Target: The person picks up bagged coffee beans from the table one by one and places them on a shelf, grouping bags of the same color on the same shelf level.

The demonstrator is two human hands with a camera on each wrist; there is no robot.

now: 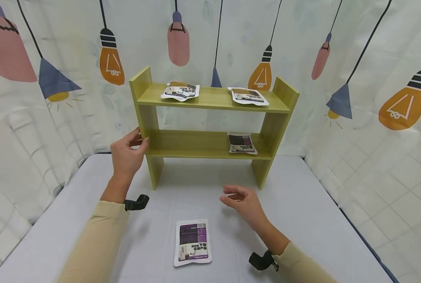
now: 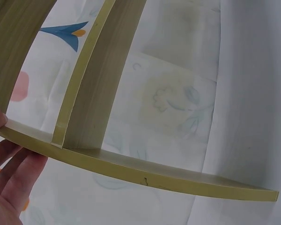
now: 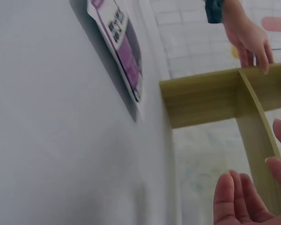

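A yellow-green wooden shelf (image 1: 210,153) with two levels stands at the back of the table. My left hand (image 1: 128,153) grips its left side panel (image 2: 178,185), the thumb on the front edge and inner side, the fingers along the outer face. Over the table, in front of the shelf's right part, hovers my right hand (image 1: 244,206), fingers loosely bent and holding nothing. Between the forearms a white pouch (image 1: 193,242) with a purple and dark label lies flat on the table; the right wrist view also has this pouch (image 3: 122,47).
Two pouches lie on the top board, one at left (image 1: 180,91) and one at right (image 1: 248,96). Another pouch (image 1: 242,143) lies on the lower board's right side. A curtain printed with lamps (image 1: 210,39) hangs behind the white-covered table (image 1: 154,251).
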